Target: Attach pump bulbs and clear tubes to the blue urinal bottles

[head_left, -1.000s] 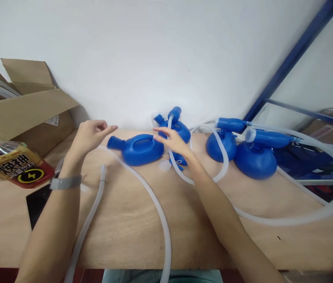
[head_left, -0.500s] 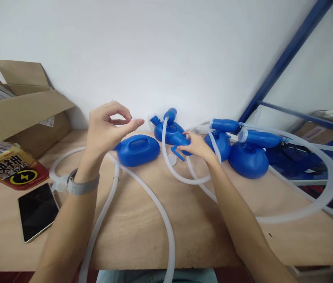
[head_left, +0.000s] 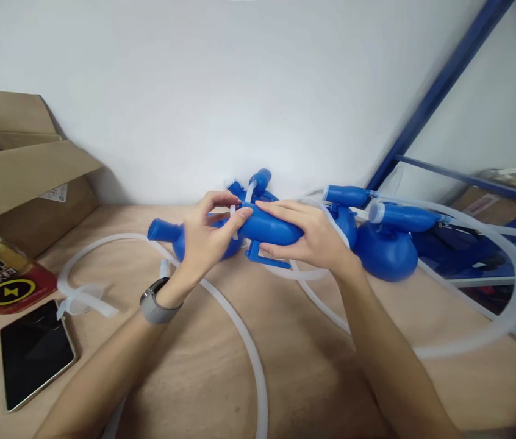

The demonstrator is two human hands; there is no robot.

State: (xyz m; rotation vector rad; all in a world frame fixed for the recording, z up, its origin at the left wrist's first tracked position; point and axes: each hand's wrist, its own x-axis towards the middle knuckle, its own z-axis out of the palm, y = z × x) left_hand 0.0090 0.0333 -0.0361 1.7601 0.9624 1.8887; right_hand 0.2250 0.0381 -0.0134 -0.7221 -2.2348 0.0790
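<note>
My right hand (head_left: 306,235) is wrapped round a blue plastic urinal funnel (head_left: 271,225), which lies sideways with a blue clip-like handle (head_left: 269,255) under it. At the funnel's left end my left hand (head_left: 212,235) pinches a small whitish cap (head_left: 233,221) between thumb and fingers, against or very close to the opening. Fingers partly cover the cap, so its seating cannot be made out. Behind my left hand sits a blue urinal bottle (head_left: 179,242) with its neck toward the left. Another blue urinal with a funnel on top (head_left: 262,178) stands behind my hands, largely hidden.
Two more blue urinals (head_left: 386,253) stand at the right with white hoses (head_left: 509,305) looping outward. Another hose (head_left: 244,323) crosses the table. At the left are a phone (head_left: 36,353), a drink bottle (head_left: 6,280), a clear plastic piece (head_left: 85,300) and a cardboard box (head_left: 66,201).
My right hand has lifted the blue funnel from beside the rear urinal toward me. My left hand came down and right to the funnel's end and now pinches the whitish cap.
</note>
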